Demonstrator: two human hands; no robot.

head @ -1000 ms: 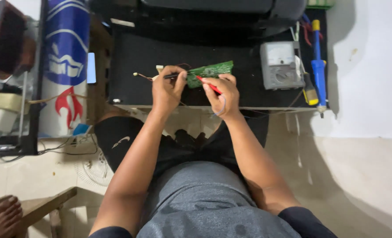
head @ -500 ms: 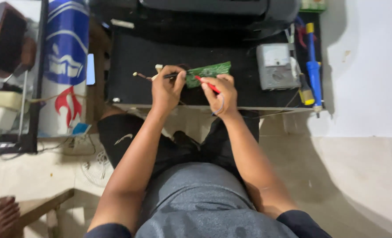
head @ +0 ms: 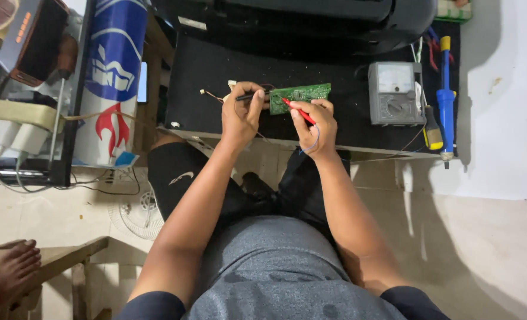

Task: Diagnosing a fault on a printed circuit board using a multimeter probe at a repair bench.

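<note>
A green circuit board (head: 302, 92) lies on the black work table (head: 204, 77). My left hand (head: 242, 115) grips a black probe (head: 252, 95) whose tip points at the board's left end. My right hand (head: 315, 125) holds a red probe (head: 298, 111) slanted up to the board's lower edge. A small part on thin wires (head: 209, 95) lies just left of my left hand.
A grey analog multimeter (head: 395, 93) sits right of the board, with a blue-handled tool (head: 446, 98) and a yellow-handled tool (head: 433, 131) beside it. A dark device (head: 311, 18) fills the table's back. A blue-and-white cylinder (head: 114, 77) stands left. Another person's bare foot (head: 5, 275) rests on a wooden bench at lower left.
Both hands stay on the probes at the board; the view has shifted slightly, and the hands show no clear movement.
</note>
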